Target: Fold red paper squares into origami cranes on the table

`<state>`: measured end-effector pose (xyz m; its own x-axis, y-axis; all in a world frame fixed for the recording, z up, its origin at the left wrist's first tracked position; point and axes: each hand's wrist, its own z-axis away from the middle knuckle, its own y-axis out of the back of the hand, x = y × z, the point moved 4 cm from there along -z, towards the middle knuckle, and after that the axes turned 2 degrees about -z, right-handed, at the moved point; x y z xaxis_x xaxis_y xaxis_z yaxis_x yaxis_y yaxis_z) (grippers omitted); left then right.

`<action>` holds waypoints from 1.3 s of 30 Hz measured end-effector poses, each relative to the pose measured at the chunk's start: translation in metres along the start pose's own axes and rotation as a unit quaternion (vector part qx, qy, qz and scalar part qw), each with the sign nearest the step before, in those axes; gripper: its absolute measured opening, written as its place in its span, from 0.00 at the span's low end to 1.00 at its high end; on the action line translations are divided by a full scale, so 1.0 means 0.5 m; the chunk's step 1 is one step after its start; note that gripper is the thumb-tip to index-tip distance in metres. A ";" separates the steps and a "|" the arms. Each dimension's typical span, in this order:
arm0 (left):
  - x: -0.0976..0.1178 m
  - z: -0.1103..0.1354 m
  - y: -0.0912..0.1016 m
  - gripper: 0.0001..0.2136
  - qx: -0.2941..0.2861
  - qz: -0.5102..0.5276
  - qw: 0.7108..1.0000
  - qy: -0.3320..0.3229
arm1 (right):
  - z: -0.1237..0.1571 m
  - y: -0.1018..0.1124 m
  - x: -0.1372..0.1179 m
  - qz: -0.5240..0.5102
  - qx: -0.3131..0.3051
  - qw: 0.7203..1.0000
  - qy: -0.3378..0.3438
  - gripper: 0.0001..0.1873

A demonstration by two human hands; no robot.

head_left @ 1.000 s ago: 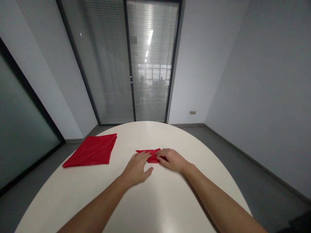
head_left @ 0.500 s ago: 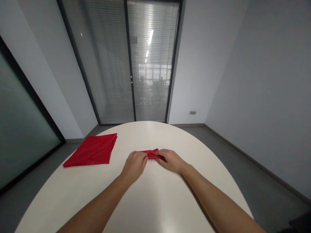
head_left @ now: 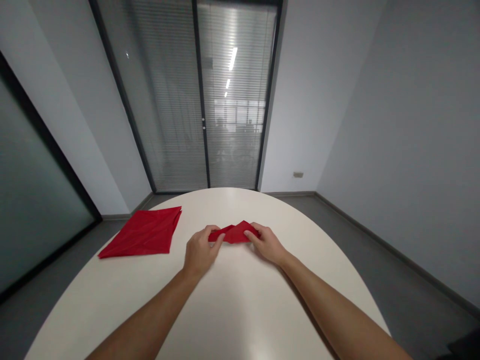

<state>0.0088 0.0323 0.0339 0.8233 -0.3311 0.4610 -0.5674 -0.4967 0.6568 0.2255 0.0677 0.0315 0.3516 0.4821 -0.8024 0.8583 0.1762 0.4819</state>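
A small folded red cloth point(head_left: 236, 233) is stretched between my two hands over the middle of the table. My left hand point(head_left: 200, 250) pinches its left end, thumb in front and fingers behind. At the right end my right hand point(head_left: 265, 243) grips it the same way, its thumb lying on the near face. The cloth's upper edge rises to a peak near the right hand. Parts of both ends are hidden by the fingers.
A larger red cloth point(head_left: 144, 232), folded flat, lies at the left side of the round white table point(head_left: 232, 300). Beyond the table stands a glass partition with blinds point(head_left: 236, 150). Grey walls rise at both sides.
The small cloth has come up a little from the tabletop and shows more of its face. Both hands have shifted from pressing down on it to pinching its ends, slightly farther apart.
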 end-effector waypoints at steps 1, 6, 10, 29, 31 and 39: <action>-0.003 0.000 0.002 0.08 0.013 0.018 1.000 0.014 | -0.002 0.002 0.004 -0.019 0.009 1.000 -0.004 0.18; -0.016 0.000 -0.004 0.13 0.042 0.175 0.982 0.048 | -0.011 0.011 0.027 -0.122 0.052 0.990 -0.039 0.19; -0.029 -0.003 -0.025 0.18 0.007 0.251 0.963 0.103 | -0.014 0.007 0.043 -0.193 0.056 0.976 -0.085 0.23; 0.008 0.010 -0.040 0.15 -0.080 0.022 0.993 -0.078 | -0.002 0.003 0.051 0.157 0.034 0.984 -0.078 0.24; 0.026 0.023 -0.052 0.17 -0.152 0.003 0.981 -0.118 | -0.003 0.003 0.049 0.187 0.039 0.980 -0.056 0.28; 0.031 0.031 -0.065 0.20 -0.225 -0.075 0.960 -0.147 | 0.007 -0.036 0.001 0.250 -0.040 0.963 0.093 0.27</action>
<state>0.0401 0.0312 0.0103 0.8267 -0.5276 0.1952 -0.3348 -0.1826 0.9244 0.2118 0.0616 0.0213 0.6350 0.6670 -0.3897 0.5649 -0.0568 0.8232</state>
